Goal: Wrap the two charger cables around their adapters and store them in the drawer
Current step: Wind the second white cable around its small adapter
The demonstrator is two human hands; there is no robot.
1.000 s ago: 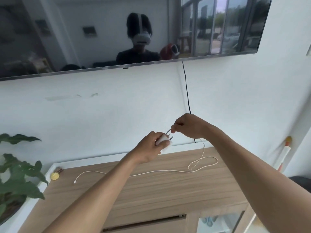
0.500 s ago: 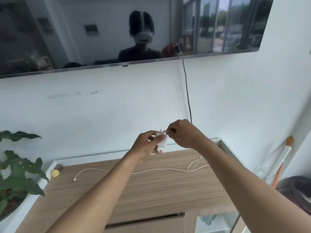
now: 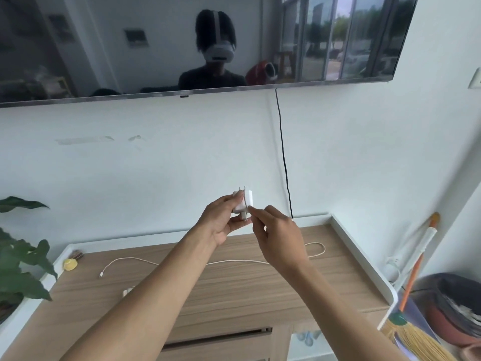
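Behind the wooden tabletop (image 3: pixel 260 290) rises a pale wall with a dark television (image 3: pixel 182 48) hung high and a black cord (image 3: pixel 283 157) running down from it. Both hands are raised above the back of the tabletop. The left hand (image 3: pixel 221 222) grips a white adapter (image 3: pixel 243 203), prongs pointing up, with its fingers curled round the body. The right hand (image 3: pixel 278 238) sits just beside it and pinches the white cable (image 3: pixel 125 259) close under the adapter. One turn of the cable already lies across the adapter's face. The remainder trails down behind the right hand, makes a loop on the right part of the tabletop and runs leftward across the wood to its free plug end.

A small pale thing (image 3: pixel 127 291) lies on the tabletop against the left forearm. It is mostly hidden and may be the second charger. A yellow object (image 3: pixel 69 264) sits near the back left corner, beside a leafy plant (image 3: pixel 23 269). Below the front edge, a drawer (image 3: pixel 221 350) shows a dark gap along its top. A broom (image 3: pixel 416 269) leans at the right.
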